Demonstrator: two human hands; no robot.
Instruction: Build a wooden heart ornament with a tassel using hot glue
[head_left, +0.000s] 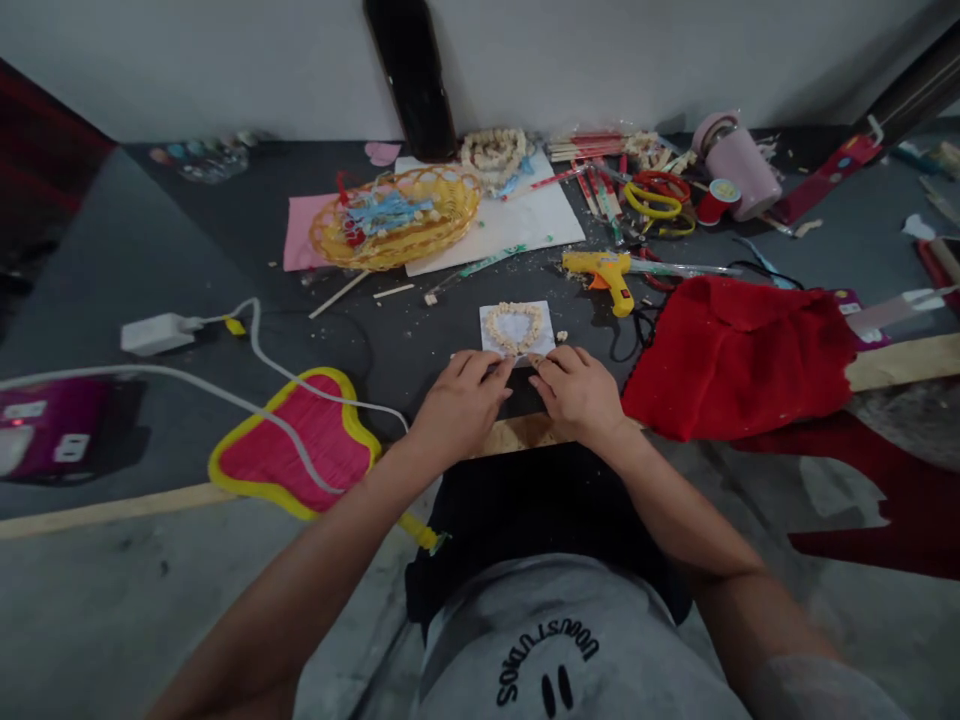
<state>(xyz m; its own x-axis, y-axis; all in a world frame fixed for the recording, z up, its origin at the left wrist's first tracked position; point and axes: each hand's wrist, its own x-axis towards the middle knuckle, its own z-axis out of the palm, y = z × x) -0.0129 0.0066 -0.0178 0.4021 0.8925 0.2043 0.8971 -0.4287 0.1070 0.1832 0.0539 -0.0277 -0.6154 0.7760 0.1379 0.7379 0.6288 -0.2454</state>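
A small white square card [553, 345] lies on the dark table near its front edge. On it, small cream-coloured pieces form a rounded, heart-like ring [517, 325]. My left hand [466, 400] is at the card's near left corner, its fingers closed on the near edge below the ring. From the right, my right hand [576, 392] closes on the same edge, with thumb and forefinger together close to the left fingertips. Whether a tiny piece sits between the fingertips is too small to tell.
Behind the card are a yellow glue gun [604, 275], a yellow basket [330, 240], and scissors [652, 200]. A red cloth [735, 360] lies to the right. Left are a pink-and-yellow fan [300, 430] and a white cable [259, 350] running near my left forearm.
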